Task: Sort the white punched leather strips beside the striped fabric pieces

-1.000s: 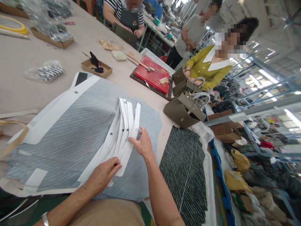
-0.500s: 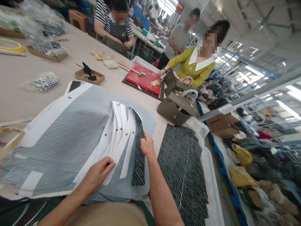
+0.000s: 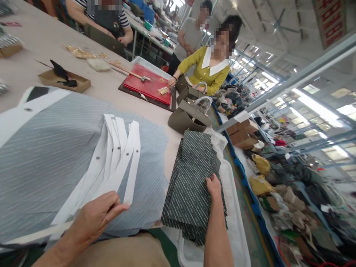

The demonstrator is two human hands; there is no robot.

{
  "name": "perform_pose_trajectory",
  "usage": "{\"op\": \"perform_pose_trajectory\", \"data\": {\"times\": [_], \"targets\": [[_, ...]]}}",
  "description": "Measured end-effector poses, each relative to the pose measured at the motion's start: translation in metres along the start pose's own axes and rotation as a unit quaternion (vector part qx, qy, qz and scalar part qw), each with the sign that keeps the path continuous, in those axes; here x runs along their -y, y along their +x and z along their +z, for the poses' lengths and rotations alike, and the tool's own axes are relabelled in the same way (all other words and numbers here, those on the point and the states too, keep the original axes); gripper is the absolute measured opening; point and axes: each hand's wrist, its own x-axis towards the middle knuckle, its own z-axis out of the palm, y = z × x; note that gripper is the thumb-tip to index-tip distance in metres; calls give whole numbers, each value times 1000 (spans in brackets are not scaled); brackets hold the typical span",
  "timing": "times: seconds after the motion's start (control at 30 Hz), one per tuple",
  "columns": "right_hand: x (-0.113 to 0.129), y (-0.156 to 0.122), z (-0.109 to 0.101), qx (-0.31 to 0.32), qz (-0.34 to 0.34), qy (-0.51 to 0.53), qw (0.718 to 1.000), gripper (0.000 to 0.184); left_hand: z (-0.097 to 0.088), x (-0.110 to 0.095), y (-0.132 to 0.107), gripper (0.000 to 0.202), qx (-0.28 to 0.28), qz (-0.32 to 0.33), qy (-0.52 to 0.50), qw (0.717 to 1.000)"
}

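running lengthwise toward bags (image 3: pixel 191 115) — striped panel (image 3: pixel 189 181) under right fingers (image 3: pixel 211 179), grip unclear; left fingers (image 3: pixel 112 198) curled at white strips (image 3: pixel 109 168)

One hammer (image 3: pixel 133 74), apparently at least five strips (image 3: pixel 122 168).

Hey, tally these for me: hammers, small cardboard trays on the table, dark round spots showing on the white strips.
Hammer: 1
Small cardboard trays: 2, one cut off by the picture's edge
Dark round spots showing on the white strips: 6
Total: 9
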Motion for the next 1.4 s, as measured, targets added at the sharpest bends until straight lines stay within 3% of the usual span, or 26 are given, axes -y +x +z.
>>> {"op": "perform_pose_trajectory", "data": {"times": [0.07,0.1,0.17,0.23,0.3,0.4,0.47,0.53,0.67,0.73,0.87,0.97,1.07,1.17,1.27,1.4], "targets": [[5,-18,0,6,-25,-22,999,59,-2,-9,2,58,0,34,21,999],[13,-33,4,39,-50,-15,998,54,-3,-12,3,59,2,46,32,998],[35,-75,18,166,-124,40,977,39,-5,-16,5,60,4,62,55,997],[64,-123,33,323,-229,95,913,25,-7,-18,6,60,10,73,72,995],[90,-165,48,405,-343,111,840,21,-8,-19,7,60,13,84,83,993],[113,-199,65,433,-470,89,764,21,-11,-19,7,58,13,106,95,990],[117,-206,74,432,-519,61,735,16,-13,-16,6,54,2,122,98,988],[118,-206,82,429,-540,44,723,13,-13,-10,4,51,-11,128,88,988],[119,-208,97,410,-545,37,731,10,-13,6,2,42,-25,54,20,998],[123,-213,104,396,-541,39,741,10,-14,14,4,42,-3,19,-15,1000],[131,-227,118,379,-510,65,770,12,-23,18,9,37,23,40,-37,998],[136,-227,135,369,-412,98,828,11,-31,15,8,35,-7,51,-35,998],[138,-206,161,375,-225,153,886,9,-34,14,7,33,2,35,-57,998],[140,-174,195,406,-52,238,881,20,-29,22,9,29,25,-22,-73,997],[144,-148,225,404,0,268,875,28,-21,39,10,28,37,-80,-71,994],[149,-134,250,399,-10,232,887,26,-13,56,8,29,50,-95,-67,992]]}}
